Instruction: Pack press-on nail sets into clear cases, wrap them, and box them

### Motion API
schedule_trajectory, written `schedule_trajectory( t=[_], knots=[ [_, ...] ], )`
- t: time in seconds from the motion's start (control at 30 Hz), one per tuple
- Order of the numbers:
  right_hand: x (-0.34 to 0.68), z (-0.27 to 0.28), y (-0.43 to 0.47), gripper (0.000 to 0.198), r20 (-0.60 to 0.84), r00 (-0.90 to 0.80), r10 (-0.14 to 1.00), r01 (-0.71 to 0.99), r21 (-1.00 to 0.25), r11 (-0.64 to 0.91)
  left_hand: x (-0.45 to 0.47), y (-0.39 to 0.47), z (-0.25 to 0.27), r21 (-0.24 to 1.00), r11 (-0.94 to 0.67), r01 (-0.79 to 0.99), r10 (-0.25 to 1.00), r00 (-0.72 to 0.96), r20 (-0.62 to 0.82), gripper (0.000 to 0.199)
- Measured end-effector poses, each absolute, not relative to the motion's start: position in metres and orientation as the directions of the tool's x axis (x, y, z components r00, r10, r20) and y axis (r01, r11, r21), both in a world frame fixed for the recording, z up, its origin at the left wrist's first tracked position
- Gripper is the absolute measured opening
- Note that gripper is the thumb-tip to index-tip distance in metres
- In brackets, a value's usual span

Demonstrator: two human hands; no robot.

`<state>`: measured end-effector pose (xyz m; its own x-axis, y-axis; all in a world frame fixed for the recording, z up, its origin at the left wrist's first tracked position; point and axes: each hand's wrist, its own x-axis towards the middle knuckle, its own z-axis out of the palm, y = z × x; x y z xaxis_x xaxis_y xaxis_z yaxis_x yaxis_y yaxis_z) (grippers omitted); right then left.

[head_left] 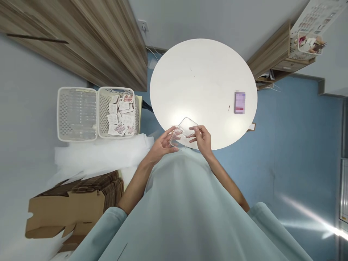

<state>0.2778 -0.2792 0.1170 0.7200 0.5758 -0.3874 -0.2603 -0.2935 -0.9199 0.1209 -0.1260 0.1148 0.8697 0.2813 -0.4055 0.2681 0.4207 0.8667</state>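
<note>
Where your clear plastic box [186,135] is, in the head view: at the near edge of the white desk [201,79], left of its middle, between your hands; it looks opened out in two parts, though its see-through walls hide whether any of it rests on the surface.
Left hand [162,145]: your fingers curve around the box's left side, thumb on the near side and the others on the far, holding it.
Right hand [203,140]: your fingers are narrow, thumb and forefinger close together at the box's right edge; you cannot tell from here whether they pinch it.
Box weight: probably very light, so a fingertip hold should do.
Box walls: likely thin, springy and rather slick; a hard squeeze could bow them or crack a corner.
Box rims: your best hold, being stiffer, especially near the corners, one hand each side.
Purple pack [239,102]: lies to the right and farther off, well apart from your hands.
</note>
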Motion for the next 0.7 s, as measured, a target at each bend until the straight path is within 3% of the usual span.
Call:
schedule_trajectory(
  t=[0.3, 0.5, 0.6, 0.7],
  knots=[
    [0.274, 0.111, -0.233, 0.054, -0.317, 0.695, 0.645, -0.148, -0.941, -0.303, 0.099, -0.077, 0.118, 0.933, 0.256, 0.251, 0.344, 0.879, -0.331, 0.092],
    [0.264, 0.096, -0.203, 0.050, -0.320, 0.632, 0.706, -0.091, -0.935, -0.342, 0.079, -0.054, 0.104, 0.918, 0.299, 0.259, 0.345, 0.868, -0.357, 0.084],
    [0.271, 0.071, -0.198, 0.041, -0.313, 0.619, 0.720, 0.061, -0.895, -0.441, 0.061, -0.043, 0.094, 0.893, 0.368, 0.258, 0.382, 0.834, -0.398, 0.085],
    [0.280, 0.040, -0.200, 0.034, -0.344, 0.610, 0.714, 0.319, -0.719, -0.618, 0.041, -0.035, 0.086, 0.868, 0.435, 0.237, 0.419, 0.800, -0.429, 0.084]
  ],
)
